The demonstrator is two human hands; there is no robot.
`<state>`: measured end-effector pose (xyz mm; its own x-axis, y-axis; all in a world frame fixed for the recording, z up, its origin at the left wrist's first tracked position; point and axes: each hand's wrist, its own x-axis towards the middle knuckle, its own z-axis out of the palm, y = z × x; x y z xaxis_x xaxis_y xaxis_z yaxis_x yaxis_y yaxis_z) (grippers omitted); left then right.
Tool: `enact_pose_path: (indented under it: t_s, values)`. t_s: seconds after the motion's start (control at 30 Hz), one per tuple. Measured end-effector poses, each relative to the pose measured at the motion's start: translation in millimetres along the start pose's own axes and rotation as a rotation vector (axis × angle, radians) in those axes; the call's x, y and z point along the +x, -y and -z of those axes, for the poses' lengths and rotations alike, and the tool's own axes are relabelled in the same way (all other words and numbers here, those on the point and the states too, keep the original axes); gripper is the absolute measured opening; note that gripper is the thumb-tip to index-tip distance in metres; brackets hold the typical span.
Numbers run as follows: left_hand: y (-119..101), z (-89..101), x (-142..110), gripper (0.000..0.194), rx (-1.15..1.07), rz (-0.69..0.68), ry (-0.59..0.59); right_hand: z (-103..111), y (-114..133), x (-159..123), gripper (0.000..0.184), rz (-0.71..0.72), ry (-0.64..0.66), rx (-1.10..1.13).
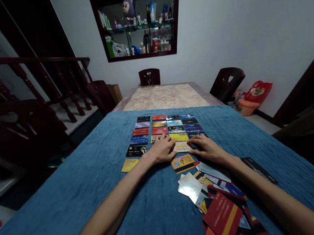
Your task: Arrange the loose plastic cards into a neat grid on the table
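Note:
Several plastic cards lie in neat rows (167,127) on a blue cloth (102,184). My left hand (162,149) rests on the cloth with fingers bent, its tips on the left edge of a pale cream card (182,146). My right hand (208,148) lies flat with fingers stretched, touching that same card's right edge. A yellow-orange card (182,162) sits just below, between my wrists. A yellow card (129,164) lies left of my left forearm.
A loose heap of cards (221,207) spreads beside my right forearm, with a black card (259,170) right of it. Beyond the cloth is a bare patterned tabletop (163,97), dark chairs (226,83), a stair railing (26,82) at left and a wall shelf (138,19).

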<state>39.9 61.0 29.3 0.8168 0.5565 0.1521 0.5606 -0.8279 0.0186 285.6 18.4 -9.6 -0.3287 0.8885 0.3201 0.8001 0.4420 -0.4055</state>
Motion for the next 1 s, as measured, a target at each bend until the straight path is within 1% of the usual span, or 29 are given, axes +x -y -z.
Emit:
enact_pose_path:
  t_s: [0.23, 0.57, 0.73, 1.0]
  values:
    - [2.1, -3.5, -1.0, 0.018, -0.052, -0.015, -0.039, 0.0, -0.3, -1.0, 0.03, 0.015, -0.004, 0.003]
    - [3.8, -5.7, -1.2, 0.018, -0.04, -0.027, -0.047, -1.1, 0.1, -0.5, 0.03, -0.009, 0.015, -0.006]
    - [4.2, -5.3, -1.3, 0.017, -0.048, -0.03, -0.055, -0.8, 1.9, -1.0, 0.027, 0.002, 0.002, -0.016]
    - [5.4, -7.8, -0.3, 0.012, -0.071, -0.047, -0.069, -2.7, 1.9, -1.3, 0.027, 0.01, -0.004, -0.043]
